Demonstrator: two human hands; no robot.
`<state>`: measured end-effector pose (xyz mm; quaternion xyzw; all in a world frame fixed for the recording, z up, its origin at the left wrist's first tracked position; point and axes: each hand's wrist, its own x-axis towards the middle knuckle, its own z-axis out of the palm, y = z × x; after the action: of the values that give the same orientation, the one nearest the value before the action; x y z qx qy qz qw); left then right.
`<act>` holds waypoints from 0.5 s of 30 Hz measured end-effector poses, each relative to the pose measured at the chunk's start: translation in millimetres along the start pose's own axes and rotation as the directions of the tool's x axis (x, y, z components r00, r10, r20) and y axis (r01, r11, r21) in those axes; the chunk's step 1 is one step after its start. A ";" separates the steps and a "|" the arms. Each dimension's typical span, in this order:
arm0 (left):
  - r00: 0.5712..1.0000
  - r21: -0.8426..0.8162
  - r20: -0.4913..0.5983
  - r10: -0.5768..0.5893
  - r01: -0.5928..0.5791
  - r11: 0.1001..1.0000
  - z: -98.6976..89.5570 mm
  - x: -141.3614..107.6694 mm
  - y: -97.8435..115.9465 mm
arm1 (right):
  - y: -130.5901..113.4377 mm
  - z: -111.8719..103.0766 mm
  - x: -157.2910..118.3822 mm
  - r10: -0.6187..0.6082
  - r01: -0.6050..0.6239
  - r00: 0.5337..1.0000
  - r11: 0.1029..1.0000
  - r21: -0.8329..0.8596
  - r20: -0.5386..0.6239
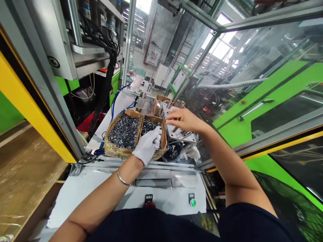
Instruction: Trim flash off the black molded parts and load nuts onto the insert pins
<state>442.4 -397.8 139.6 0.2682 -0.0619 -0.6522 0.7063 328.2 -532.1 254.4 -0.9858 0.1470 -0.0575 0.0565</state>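
Observation:
My left hand [147, 145], in a white glove, is over the right compartment of a taped cardboard box [111, 151]. Its fingers are curled closed, and whatever they hold is hidden. Small dark metal parts [150, 126] fill that compartment; many small dark rings [124, 131] lie in the left one. My right hand [185, 120] is bare, above the near side of a metal fixture block [174, 134] and close to the box's right rim. Its thumb and fingertips come together in a pinch, but anything between them is too small to make out.
Clear panels in metal frames [202, 64] stand behind and to the right. A press column with black cables [111, 50] rises at left. Nearer me are a red button [150, 204] and a green-lit button [193, 202]. A crumpled plastic bag [189, 153] lies right of the box.

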 end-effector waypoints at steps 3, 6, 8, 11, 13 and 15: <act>0.997 0.065 0.035 0.075 -0.077 0.995 4.6 -5.1 -0.2 | -38.8 12.0 -0.4 -0.193 0.180 0.975 0.977 0.118 0.111; 0.985 0.154 0.036 0.171 -0.175 0.972 6.1 -9.4 -2.5 | -43.6 15.5 -1.0 -0.185 0.168 0.978 0.972 0.163 0.092; 0.979 0.165 -0.008 0.206 -0.202 0.965 5.7 -9.8 -3.1 | -27.5 8.6 -1.8 -0.100 0.089 0.993 0.983 0.162 0.063; 0.974 0.081 -0.125 0.189 -0.180 0.980 3.4 -6.5 -1.2 | 12.8 -8.2 -4.0 0.197 -0.197 0.980 0.978 -0.072 -0.008; 0.972 0.043 -0.171 0.164 -0.159 0.986 0.5 -3.9 0.7 | 39.3 -15.3 -6.6 0.398 -0.379 0.917 0.865 -0.328 -0.010; 0.972 0.095 -0.145 0.186 -0.174 0.980 -3.0 -2.5 2.0 | 57.7 -16.3 -9.7 0.523 -0.426 0.850 0.755 -0.498 0.065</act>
<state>445.1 -394.5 138.6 0.3395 -0.0581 -0.5598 0.7537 300.5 -585.6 262.1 -0.9001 0.3961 0.0952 -0.1546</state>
